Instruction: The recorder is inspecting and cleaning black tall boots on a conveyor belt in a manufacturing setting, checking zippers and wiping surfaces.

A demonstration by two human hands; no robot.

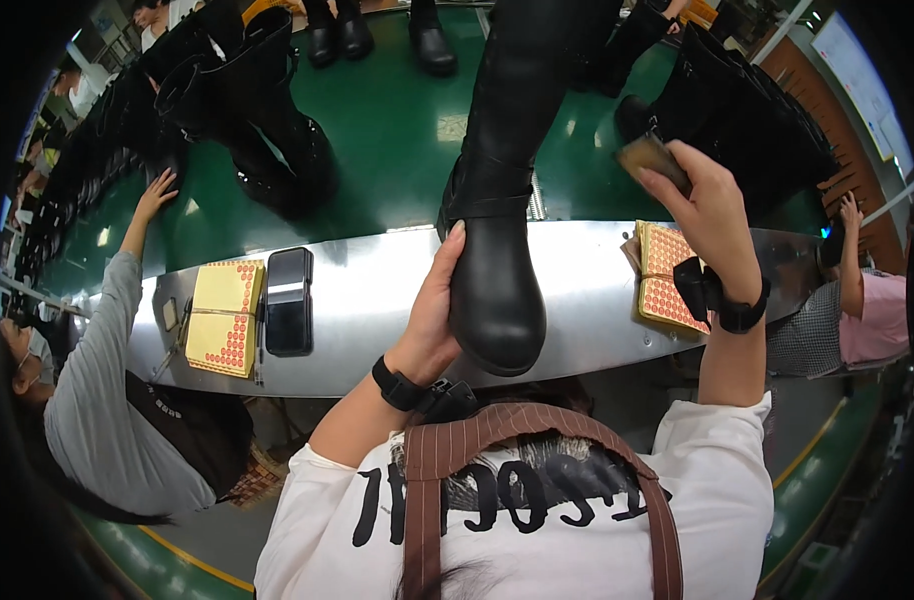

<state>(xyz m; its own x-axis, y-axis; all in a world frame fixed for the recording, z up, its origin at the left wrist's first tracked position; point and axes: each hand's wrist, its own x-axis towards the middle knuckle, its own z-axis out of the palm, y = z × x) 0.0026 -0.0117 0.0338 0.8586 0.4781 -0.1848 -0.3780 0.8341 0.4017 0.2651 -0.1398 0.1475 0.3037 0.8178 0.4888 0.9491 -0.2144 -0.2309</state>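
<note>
The work looks under way: one black boot is in hand over the metal strip, toe toward the wearer, but its finish doesn't show what is done or left. The left hand is closed about its ankle, thumb in front, fingers hidden behind. The right hand pinches one tan block between thumb and fingers, well apart from the boot. Two bundles of yellow cards, left and right, and one dark phone lie on the strip; three boot feet show at the far edge, while the darker boots at both sides overlap too much to count.
</note>
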